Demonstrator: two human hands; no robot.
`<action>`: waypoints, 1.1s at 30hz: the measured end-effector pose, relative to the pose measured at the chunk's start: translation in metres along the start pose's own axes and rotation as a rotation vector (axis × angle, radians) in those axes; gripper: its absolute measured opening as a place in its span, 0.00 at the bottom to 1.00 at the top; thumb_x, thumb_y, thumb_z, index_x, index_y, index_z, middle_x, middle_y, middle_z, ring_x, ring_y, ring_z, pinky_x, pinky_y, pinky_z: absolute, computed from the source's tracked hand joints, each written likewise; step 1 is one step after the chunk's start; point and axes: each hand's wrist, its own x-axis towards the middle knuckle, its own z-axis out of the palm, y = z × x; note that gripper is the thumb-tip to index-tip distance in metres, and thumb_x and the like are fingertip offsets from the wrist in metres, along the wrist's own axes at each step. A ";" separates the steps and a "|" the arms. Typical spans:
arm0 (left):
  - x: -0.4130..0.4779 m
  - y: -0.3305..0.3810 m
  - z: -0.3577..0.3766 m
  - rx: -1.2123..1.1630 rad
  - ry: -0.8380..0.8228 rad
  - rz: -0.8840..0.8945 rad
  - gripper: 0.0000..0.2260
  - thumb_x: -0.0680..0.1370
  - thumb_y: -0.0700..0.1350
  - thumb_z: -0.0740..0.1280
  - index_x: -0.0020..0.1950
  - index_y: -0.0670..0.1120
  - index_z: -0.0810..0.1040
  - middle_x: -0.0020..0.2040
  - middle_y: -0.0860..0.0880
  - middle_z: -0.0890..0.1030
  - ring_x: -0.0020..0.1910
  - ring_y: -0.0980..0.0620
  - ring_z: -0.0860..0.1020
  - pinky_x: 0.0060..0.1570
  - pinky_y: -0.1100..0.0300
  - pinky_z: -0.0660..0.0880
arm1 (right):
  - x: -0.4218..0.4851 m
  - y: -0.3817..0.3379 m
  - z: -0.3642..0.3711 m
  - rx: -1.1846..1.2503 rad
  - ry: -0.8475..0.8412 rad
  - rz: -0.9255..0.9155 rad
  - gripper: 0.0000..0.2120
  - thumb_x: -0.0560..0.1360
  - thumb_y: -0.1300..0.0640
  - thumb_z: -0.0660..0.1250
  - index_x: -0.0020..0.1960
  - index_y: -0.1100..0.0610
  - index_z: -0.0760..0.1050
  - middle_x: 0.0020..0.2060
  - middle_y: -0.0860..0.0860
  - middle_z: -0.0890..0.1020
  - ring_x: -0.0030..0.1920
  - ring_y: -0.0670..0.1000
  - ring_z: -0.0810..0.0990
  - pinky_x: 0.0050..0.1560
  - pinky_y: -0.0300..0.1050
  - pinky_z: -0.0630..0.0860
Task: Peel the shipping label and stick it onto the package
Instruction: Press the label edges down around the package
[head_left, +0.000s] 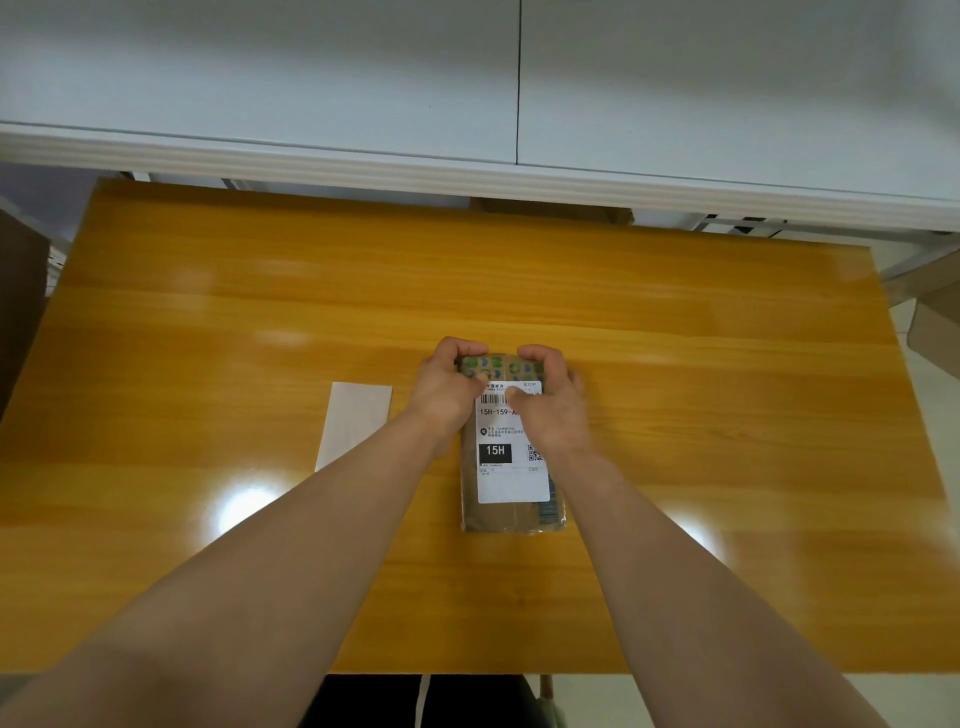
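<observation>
You see even, bright overhead light with two white glare spots near the table's (208, 322) front edge, slight motion blur on the right hand (553, 410), and wide-angle bowing at its edges.

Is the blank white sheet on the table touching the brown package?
Apart. The head view shows the white sheet lying left of the package, with bare table and the left hand and its forearm between them.
</observation>
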 end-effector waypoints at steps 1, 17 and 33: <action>0.000 -0.001 0.002 -0.003 0.014 0.005 0.14 0.78 0.34 0.64 0.52 0.53 0.75 0.62 0.42 0.74 0.53 0.44 0.79 0.39 0.60 0.76 | -0.001 -0.002 0.002 0.017 -0.002 0.009 0.24 0.72 0.57 0.69 0.54 0.29 0.68 0.58 0.48 0.69 0.63 0.58 0.72 0.61 0.61 0.74; -0.007 0.004 0.005 -0.083 0.038 -0.014 0.14 0.78 0.33 0.63 0.55 0.50 0.75 0.60 0.45 0.75 0.45 0.51 0.78 0.32 0.64 0.74 | 0.001 -0.003 -0.003 0.378 0.042 0.065 0.19 0.80 0.66 0.60 0.49 0.43 0.80 0.53 0.51 0.82 0.54 0.55 0.82 0.55 0.55 0.82; -0.013 -0.005 -0.020 0.403 -0.336 0.049 0.51 0.59 0.32 0.79 0.73 0.57 0.57 0.69 0.48 0.59 0.66 0.45 0.66 0.62 0.51 0.75 | -0.002 0.013 -0.032 -0.094 -0.325 -0.081 0.53 0.57 0.64 0.82 0.73 0.40 0.61 0.66 0.53 0.65 0.65 0.55 0.68 0.58 0.49 0.73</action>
